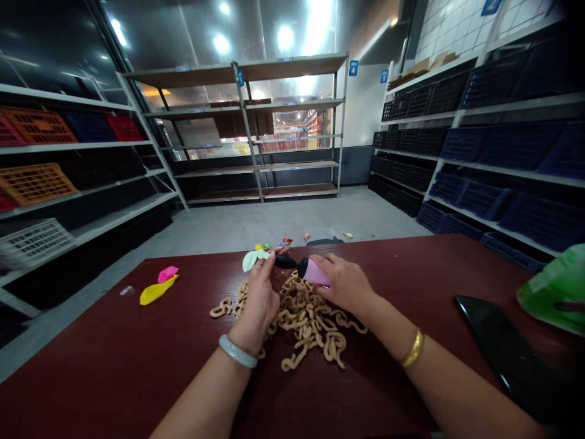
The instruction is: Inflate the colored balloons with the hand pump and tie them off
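Left side of the frame, on the bench (91, 378): one clear scrap (127, 291), one yellow balloon (158, 291), one pink balloon (168, 274), nothing holding them. Mid-frame, left hand (261, 285): grip narrow, pinching one pale green balloon (250, 261) at the black nozzle end of one lilac hand pump (315, 272). Fingers hide the joint, so I can't confirm the neck is seated. Below the pump, centre: one heap of tan strands (306, 323), too tangled for me to count. Past the bench's far edge, small coloured bits (287, 240) on the floor, too small for a sure count. Right of centre, right hand (348, 285): grip wrapped round the pump's lilac body. Lower right: one black flat device (498, 347); right edge, one green bag (555, 283).

Progress, my read: early. Pale green balloon is at the nozzle but looks flat, so inflation isn't done. Yellow and pink look uninflated too. Tally: three balloons within reach, one pump, two hands, both busy.
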Demonstrator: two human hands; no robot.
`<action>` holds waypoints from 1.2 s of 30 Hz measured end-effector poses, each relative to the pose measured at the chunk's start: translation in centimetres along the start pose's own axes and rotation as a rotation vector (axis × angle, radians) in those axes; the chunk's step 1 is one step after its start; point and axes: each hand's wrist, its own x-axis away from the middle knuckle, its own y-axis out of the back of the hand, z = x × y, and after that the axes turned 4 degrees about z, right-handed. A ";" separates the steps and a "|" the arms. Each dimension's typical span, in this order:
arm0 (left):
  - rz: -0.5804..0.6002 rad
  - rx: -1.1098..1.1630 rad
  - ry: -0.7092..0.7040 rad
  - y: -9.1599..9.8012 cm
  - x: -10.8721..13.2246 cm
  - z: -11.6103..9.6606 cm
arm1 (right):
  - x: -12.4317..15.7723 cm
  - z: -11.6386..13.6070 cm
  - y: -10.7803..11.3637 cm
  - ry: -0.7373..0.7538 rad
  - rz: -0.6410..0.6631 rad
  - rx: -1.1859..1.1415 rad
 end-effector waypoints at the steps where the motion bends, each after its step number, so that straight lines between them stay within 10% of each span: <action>1: 0.020 0.005 -0.005 0.0 0.0 -0.1 | 0.0 0.0 0.0 -0.005 -0.001 -0.012; 24: 0.109 0.074 -0.043 -1.1 0.6 0.6 | 0.3 1.2 0.0 0.008 0.071 -0.121; 36: -0.082 0.196 -0.219 1.5 -1.9 -2.6 | 0.4 1.5 -1.1 0.011 0.148 -0.026</action>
